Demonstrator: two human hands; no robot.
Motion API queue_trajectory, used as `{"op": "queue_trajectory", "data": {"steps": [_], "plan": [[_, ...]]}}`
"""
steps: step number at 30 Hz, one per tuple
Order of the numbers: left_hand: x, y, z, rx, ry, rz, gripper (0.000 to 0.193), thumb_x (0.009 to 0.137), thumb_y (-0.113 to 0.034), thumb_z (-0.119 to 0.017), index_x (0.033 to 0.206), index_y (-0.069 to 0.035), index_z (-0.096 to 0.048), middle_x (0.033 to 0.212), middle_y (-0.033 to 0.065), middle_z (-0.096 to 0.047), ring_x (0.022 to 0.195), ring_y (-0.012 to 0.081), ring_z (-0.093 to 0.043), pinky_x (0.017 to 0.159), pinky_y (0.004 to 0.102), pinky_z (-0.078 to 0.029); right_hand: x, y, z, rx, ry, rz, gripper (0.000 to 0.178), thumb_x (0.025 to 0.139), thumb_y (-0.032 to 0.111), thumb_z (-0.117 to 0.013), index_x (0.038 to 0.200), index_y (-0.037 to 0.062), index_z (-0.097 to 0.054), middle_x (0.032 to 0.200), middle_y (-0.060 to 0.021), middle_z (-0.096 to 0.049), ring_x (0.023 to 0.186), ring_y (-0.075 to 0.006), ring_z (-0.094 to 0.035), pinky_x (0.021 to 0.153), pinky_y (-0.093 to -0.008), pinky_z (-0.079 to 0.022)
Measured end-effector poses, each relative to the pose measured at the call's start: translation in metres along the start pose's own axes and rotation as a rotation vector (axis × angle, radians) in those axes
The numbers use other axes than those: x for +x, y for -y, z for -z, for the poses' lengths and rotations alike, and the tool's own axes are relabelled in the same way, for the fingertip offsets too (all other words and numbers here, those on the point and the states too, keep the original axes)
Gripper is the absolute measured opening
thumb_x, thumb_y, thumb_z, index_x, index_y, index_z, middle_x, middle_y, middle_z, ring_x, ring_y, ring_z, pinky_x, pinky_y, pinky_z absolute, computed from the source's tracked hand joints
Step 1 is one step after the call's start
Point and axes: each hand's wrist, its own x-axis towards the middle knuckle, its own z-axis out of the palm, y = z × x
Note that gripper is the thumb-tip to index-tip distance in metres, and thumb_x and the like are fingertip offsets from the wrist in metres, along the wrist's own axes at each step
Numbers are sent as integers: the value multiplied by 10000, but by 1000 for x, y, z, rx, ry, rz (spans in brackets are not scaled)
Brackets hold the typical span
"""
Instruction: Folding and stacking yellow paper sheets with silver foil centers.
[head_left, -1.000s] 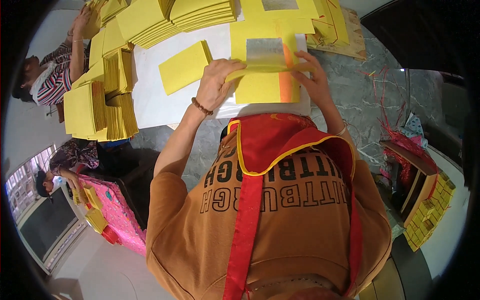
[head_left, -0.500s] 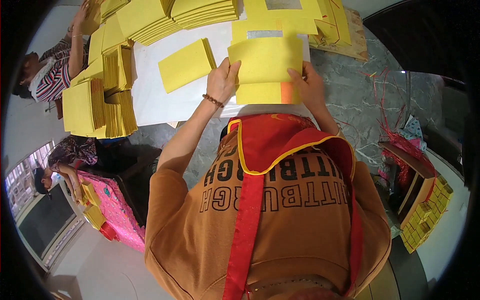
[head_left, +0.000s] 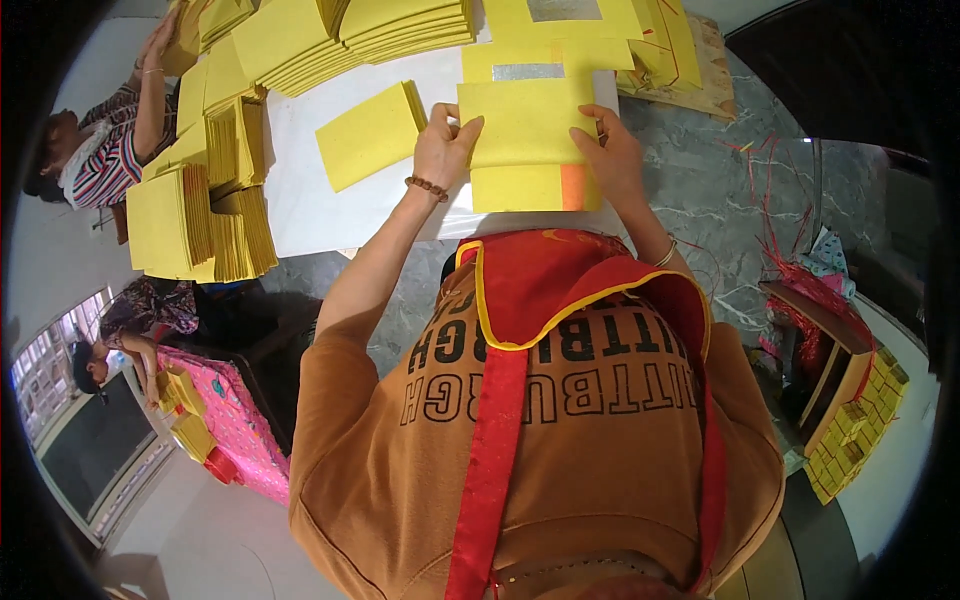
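Observation:
On the white table in front of me lies a folded sheet of yellow paper (head_left: 525,122). Its lower strip (head_left: 520,190) carries an orange patch (head_left: 572,187) near the right end. My left hand (head_left: 446,145) pinches the left edge of the fold, fingers curled at its upper corner. At the opposite edge, my right hand (head_left: 612,155) has its thumb on the paper and its index finger bent at the upper right corner. Just beyond are more yellow sheets (head_left: 600,52) with silver rectangles (head_left: 528,71). A folded yellow packet (head_left: 370,138) rests left of my left hand.
Stacks of folded yellow paper (head_left: 170,225) line the left and far sides of the white table (head_left: 300,205). One person (head_left: 105,150) is at the far left; another (head_left: 125,335) works at a pink-covered table (head_left: 225,400). Red strings (head_left: 770,215) hang at right.
Both hands have slid a little farther up the sides of the paper. The upper flap, bowed before, now looks flatter.

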Motion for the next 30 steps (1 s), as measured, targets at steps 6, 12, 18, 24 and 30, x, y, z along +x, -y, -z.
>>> {"op": "queue_trajectory", "data": {"steps": [6, 12, 18, 24, 30], "plan": [[-3, -27, -2, 452, -249, -664, 317, 783, -204, -614, 1036, -28, -537, 980, 173, -567, 958, 321, -518, 810, 415, -401, -2, 3, -1, -24, -10, -3, 319, 741, 237, -629, 1027, 105, -575, 637, -67, -509, 575, -215, -511, 566, -343, -410], [-15, -11, -37, 924, 3, -803, 455, 868, -373, -475, 1279, -184, -428, 1326, 123, -378, 1218, 310, -332, 971, 485, -262, -3, -5, -6, 95, -23, -4, 328, 731, 237, -644, 1011, 78, -578, 766, -87, -563, 707, -219, -555, 633, -324, -436], [-14, -6, -40, 1027, 14, -788, 503, 865, -415, -464, 1318, -214, -380, 1363, 121, -329, 1239, 317, -304, 992, 488, -234, -14, 0, -11, -121, -139, 169, 497, 726, 234, -681, 1138, 30, -490, 1110, -131, -508, 1028, -267, -492, 836, -325, -423], [-15, -10, -31, 950, 75, -889, 566, 819, -495, -495, 1305, -221, -401, 1355, 122, -338, 1233, 308, -309, 978, 494, -238, -18, -22, -11, 549, 13, -87, 477, 790, 136, -642, 1209, 29, -441, 1137, -132, -490, 1038, -207, -496, 876, -321, -413], [-14, -10, -31, 986, 123, -1010, 540, 791, -370, -570, 1230, -72, -467, 1217, 179, -475, 1026, 288, -481, 824, 378, -407, -23, -31, -19, 434, -87, 42, 388, 828, 131, -589, 1185, 27, -477, 1081, -109, -510, 1002, -203, -509, 868, -312, -413]]}}
